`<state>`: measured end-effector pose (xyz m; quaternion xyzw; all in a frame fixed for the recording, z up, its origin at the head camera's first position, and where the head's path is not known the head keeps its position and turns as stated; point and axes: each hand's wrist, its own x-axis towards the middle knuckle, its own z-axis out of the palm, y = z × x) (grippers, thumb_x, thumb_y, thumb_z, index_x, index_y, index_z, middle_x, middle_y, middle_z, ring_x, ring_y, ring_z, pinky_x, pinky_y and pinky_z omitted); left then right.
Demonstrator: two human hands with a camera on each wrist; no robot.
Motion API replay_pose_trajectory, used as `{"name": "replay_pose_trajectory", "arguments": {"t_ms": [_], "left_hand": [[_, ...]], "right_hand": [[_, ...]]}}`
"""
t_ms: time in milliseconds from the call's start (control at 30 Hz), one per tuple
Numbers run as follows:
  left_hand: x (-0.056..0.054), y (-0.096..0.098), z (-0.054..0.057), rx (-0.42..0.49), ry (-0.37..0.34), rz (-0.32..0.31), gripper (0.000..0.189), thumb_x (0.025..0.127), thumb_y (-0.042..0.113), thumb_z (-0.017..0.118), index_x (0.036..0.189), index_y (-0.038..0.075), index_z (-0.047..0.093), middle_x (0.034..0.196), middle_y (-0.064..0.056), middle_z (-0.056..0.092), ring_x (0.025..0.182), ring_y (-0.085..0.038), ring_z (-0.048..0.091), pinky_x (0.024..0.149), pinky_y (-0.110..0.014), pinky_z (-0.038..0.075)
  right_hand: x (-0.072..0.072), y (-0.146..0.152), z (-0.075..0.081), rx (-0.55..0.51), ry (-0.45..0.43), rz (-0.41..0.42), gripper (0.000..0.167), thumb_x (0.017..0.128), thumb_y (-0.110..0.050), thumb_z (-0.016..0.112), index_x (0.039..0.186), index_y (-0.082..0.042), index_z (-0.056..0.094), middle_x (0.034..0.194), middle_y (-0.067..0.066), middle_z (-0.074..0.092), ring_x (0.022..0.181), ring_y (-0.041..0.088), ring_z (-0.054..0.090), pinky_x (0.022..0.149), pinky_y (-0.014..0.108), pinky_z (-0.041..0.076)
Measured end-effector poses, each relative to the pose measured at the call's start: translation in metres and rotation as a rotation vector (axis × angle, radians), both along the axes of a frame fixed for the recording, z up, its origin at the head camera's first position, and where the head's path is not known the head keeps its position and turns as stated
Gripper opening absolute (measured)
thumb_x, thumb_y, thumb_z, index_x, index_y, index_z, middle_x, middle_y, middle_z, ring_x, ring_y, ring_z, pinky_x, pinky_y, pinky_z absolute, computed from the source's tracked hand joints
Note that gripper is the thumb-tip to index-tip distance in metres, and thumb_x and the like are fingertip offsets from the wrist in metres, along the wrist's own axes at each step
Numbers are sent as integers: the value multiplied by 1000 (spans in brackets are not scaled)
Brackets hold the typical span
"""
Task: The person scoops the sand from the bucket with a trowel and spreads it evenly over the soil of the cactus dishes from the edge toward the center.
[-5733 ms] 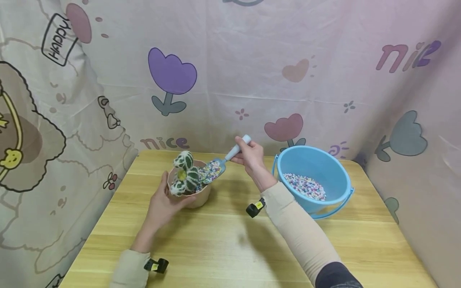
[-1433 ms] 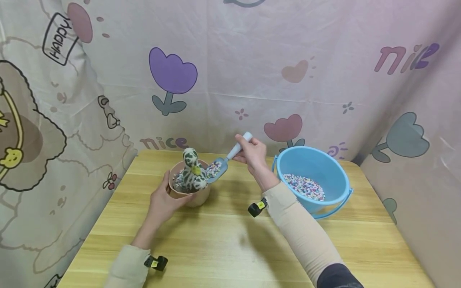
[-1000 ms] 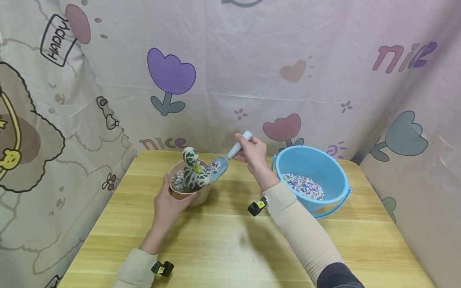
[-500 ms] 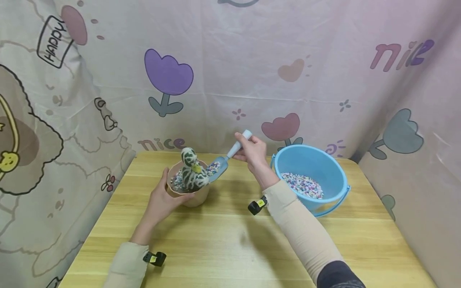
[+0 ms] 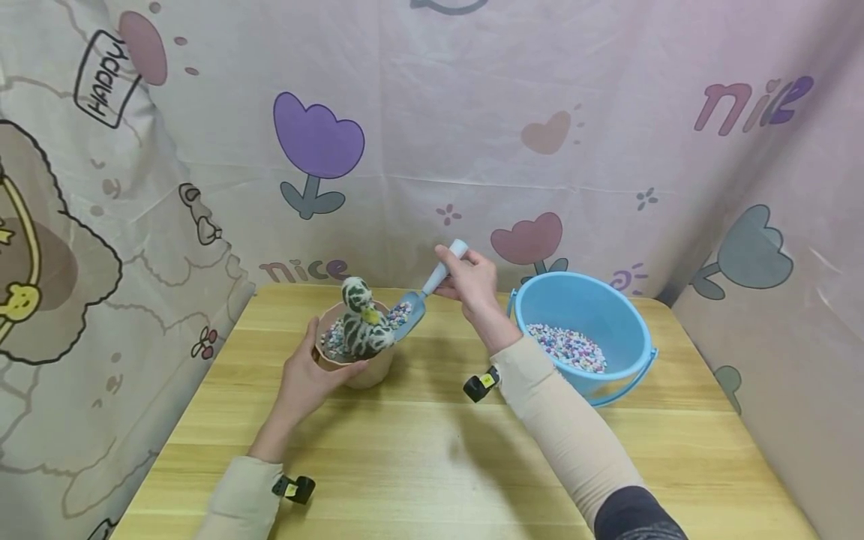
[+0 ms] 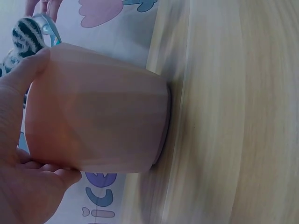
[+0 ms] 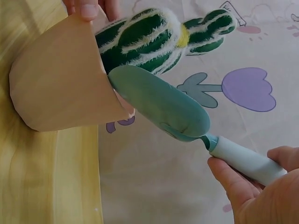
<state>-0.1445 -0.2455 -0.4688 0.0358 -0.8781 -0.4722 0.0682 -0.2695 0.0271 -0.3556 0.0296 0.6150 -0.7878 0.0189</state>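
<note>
Fingers (image 7: 229,179) of the right hand (image 5: 470,283) are clamped on the handle of a blue scoop (image 5: 418,306) near the centre of the frame; its blade slants down to the left, bearing multicoloured beads (image 5: 400,314), its tip at the rim of a peach pot (image 5: 373,371). Whether tip and rim touch cannot be told. The pot is on the wooden tabletop (image 5: 418,457), left of centre, a green-and-white cactus (image 5: 361,334) inside it, just beside the scoop's tip. The left hand (image 5: 307,379) grips the pot, thumb across the near side, fingers round its left. More beads lie in a blue bucket (image 5: 610,300), right of centre. To pour well, the scoop should tip slowly with its end inside the rim, so nothing spills; a firm left hold should steady the pot, and aiming beside the cactus should let the beads settle round its base
</note>
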Motion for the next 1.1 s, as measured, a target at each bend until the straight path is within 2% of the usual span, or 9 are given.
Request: {"name": "replay_pose_trajectory", "arguments": {"t_ms": [267, 533, 767, 933, 1100], "left_hand": [[1, 2, 1, -15, -16, 10, 132, 81, 55, 89, 171, 15, 1, 171, -28, 25, 156, -47, 33, 128, -61, 33], [2, 6, 2, 1, -8, 17, 131, 80, 54, 89, 171, 16, 2, 171, -27, 25, 157, -46, 32, 128, -61, 33], [4, 15, -1, 23, 40, 63, 130, 79, 50, 92, 171, 13, 7, 170, -26, 30, 155, -44, 36, 127, -60, 36], [5, 19, -2, 30, 38, 92, 132, 79, 52, 92, 171, 14, 5, 171, -24, 30, 155, -43, 36, 127, -59, 36], [5, 20, -3, 39, 38, 100, 131, 79, 51, 92, 171, 14, 5, 171, -24, 29, 155, -42, 37, 127, -58, 38]], "right_hand": [[3, -1, 3, 7, 40, 2, 27, 95, -26, 81, 105, -3, 72, 75, 7, 68, 61, 19, 76, 69, 42, 69], [2, -1, 1, -3, 41, -11, 25, 94, -25, 81, 102, -3, 71, 71, 6, 68, 60, 18, 75, 67, 40, 69], [3, 0, 1, -2, 54, -5, 27, 94, -26, 81, 105, -3, 72, 75, 7, 69, 63, 19, 77, 70, 41, 69], [3, -1, 2, 5, 74, 0, 30, 93, -27, 82, 108, -3, 72, 78, 7, 70, 66, 19, 78, 71, 40, 69], [4, -1, 4, 13, 98, 7, 30, 93, -28, 83, 106, -4, 72, 90, 19, 74, 69, 19, 78, 72, 40, 70]]}}
